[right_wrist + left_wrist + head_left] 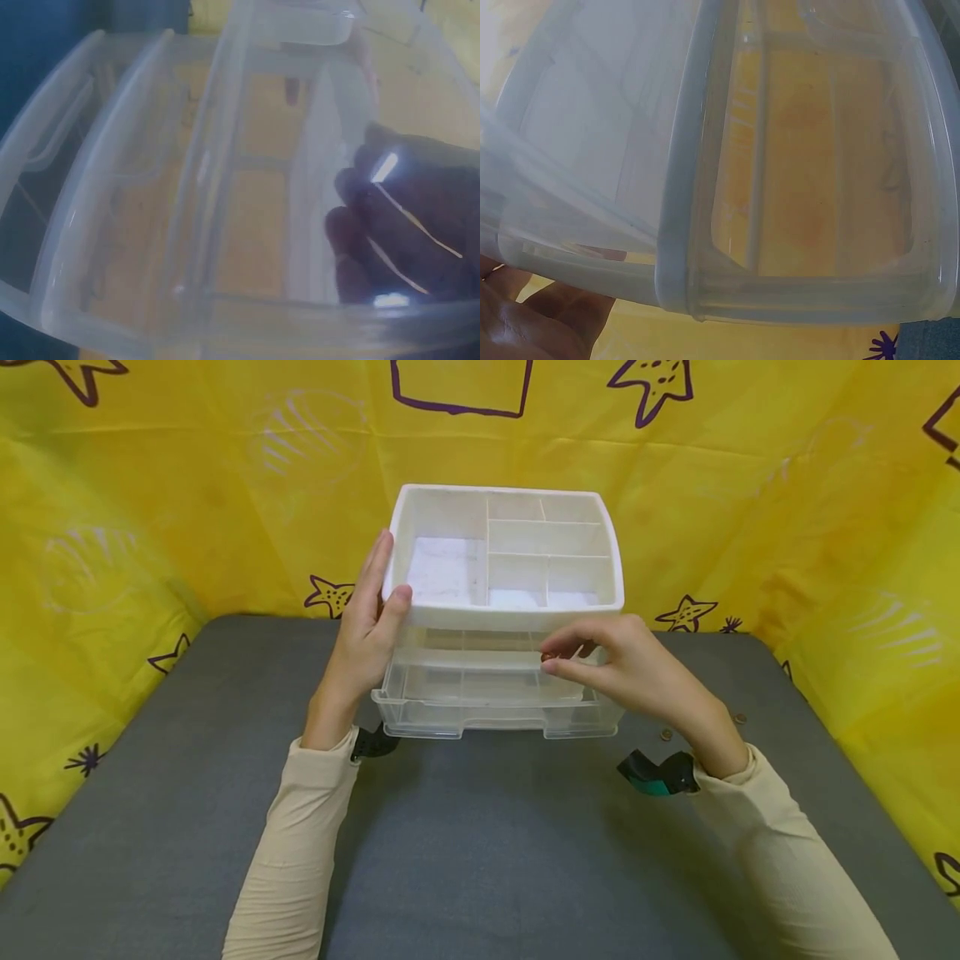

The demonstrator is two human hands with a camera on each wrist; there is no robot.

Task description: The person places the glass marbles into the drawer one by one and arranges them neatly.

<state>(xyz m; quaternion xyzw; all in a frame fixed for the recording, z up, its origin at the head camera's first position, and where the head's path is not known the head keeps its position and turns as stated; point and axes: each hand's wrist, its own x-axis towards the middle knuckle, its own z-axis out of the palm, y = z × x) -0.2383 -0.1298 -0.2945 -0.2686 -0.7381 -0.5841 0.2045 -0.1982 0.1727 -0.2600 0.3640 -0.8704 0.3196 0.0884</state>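
A translucent plastic drawer organizer (498, 718) with a white divided top tray (423, 617) stands in the middle. Its drawer fronts jut out below the tray. My left hand (366, 635) holds the tray's left side, the fingers along the wall and the thumb at the front corner. In the left wrist view only part of that hand (544, 319) shows beside the plastic. In front of the drawers, my right hand (637, 664) pinches a small, shiny reddish-brown object (548, 657) between thumb and fingers; its kind is unclear. The right wrist view shows this hand (420, 217) darkly.
Two small round brownish pieces, one nearer (666, 734) and one farther (741, 718), lie on the grey table (480, 852) by the right forearm. A yellow patterned cloth (247, 527) hangs behind and at both sides. Dark straps show at both wrists.
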